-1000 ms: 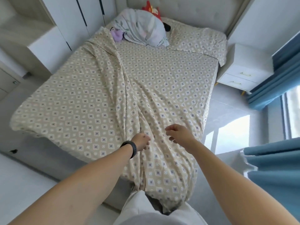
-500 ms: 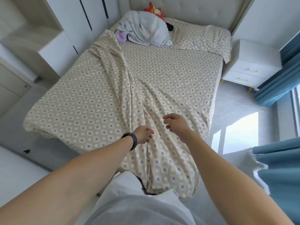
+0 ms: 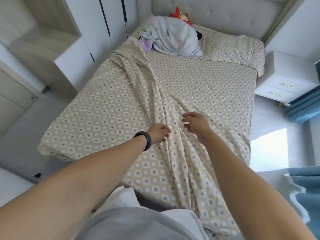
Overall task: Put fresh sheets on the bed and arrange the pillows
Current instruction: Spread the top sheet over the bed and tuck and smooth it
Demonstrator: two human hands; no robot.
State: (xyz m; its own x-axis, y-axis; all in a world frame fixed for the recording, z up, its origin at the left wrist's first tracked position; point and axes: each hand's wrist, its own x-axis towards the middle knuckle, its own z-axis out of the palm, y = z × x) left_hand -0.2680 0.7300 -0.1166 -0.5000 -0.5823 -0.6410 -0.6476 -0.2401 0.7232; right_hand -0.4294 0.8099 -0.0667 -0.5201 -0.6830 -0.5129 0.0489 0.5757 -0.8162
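**Both hands over the sheet ridge, foot of bed**

I see the beige patterned sheet spread over the bed, bunched into a long ridge running from the head end down the middle to the foot, where it hangs over the edge; left hand, black wristband on that wrist, sits at the ridge with fingers loosely curled, tips at the cloth; can't tell if it pinches any fabric; right hand just right of the ridge, fingers spread and slightly bent, holding nothing; matching pillow flat at the head end, right side; pale floral bundle beside it, red plush and purple plush poking out; white nightstand right of the bed; blue curtain at right.
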